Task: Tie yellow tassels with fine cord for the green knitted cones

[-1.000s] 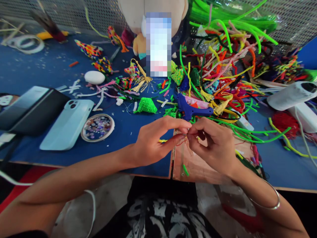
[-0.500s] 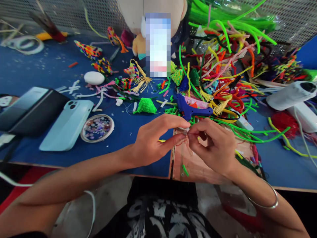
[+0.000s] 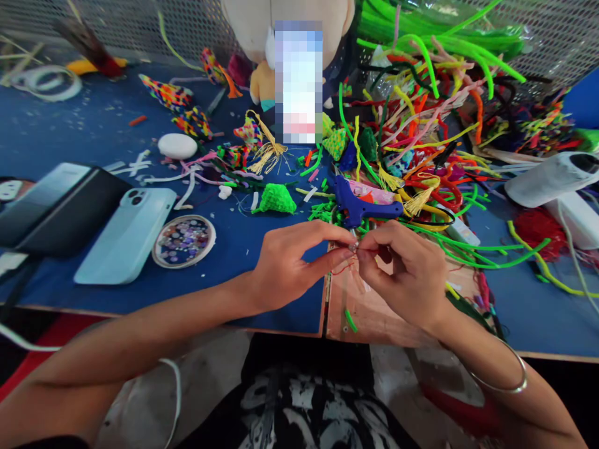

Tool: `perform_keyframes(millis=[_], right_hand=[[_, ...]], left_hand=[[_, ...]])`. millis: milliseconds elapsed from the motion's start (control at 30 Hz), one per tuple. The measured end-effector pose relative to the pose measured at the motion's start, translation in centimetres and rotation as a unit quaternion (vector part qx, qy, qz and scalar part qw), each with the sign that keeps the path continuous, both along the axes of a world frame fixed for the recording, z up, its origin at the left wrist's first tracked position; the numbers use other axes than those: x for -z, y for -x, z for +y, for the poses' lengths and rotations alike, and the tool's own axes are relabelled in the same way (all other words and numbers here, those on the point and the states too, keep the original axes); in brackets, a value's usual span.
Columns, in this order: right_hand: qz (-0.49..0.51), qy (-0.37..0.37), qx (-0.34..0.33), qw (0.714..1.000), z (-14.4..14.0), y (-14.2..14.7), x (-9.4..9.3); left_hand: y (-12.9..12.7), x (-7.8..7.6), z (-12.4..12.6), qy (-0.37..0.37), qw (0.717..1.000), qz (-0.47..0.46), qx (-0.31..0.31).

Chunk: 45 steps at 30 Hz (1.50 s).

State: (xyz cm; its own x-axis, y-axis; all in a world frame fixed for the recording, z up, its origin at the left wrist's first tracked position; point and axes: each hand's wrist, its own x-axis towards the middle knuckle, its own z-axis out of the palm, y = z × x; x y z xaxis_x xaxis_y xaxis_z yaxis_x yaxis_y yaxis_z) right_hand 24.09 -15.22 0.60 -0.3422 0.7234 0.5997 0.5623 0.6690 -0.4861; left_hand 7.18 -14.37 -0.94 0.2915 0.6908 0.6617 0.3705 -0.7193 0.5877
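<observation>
My left hand (image 3: 292, 262) pinches a small, pale bead (image 3: 352, 247) between thumb and forefinger. Fine red thread (image 3: 344, 270) trails below those fingertips. Meeting it from the other side, my right hand (image 3: 400, 268) has its thumb and forefinger pressed together at the bead, seemingly on the thread; its other fingers are curled. Just beyond the hands lies a blue glue gun (image 3: 362, 206). To the left sits a round dish of mixed beads (image 3: 184, 242).
A heap of coloured pipe cleaners (image 3: 435, 137) covers the back right. At left lie a light blue phone (image 3: 126, 237) and a dark folding case (image 3: 60, 209). A green fuzzy piece (image 3: 277, 198) sits mid-table. A wooden board (image 3: 344, 312) is under my hands.
Both hands stay nearly in place, fingertips still together. The bead shows slightly more clearly between them as the fingers shift a little.
</observation>
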Motion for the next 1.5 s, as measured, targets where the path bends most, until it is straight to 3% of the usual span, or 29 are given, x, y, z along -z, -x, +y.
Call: perform_keyframes(millis=[400, 800, 1200, 1500], right_hand=[[-0.038, -0.046, -0.014, 0.998, -0.1, -0.11, 0.16], [-0.022, -0.06, -0.027, 0.998, -0.01, -0.28, 0.21], [-0.011, -0.007, -0.007, 1.0, -0.4, -0.45, -0.58], [-0.024, -0.023, -0.014, 0.999, -0.43, -0.45, -0.7]], left_hand=[[0.13, 0.6, 0.13, 0.054, 0.997, -0.027, 0.039], [0.21, 0.39, 0.4, 0.09, 0.995, -0.038, 0.036], [0.13, -0.13, 0.35, 0.06, 0.997, -0.044, 0.022], [0.08, -0.29, 0.33, 0.071, 0.997, -0.027, 0.019]])
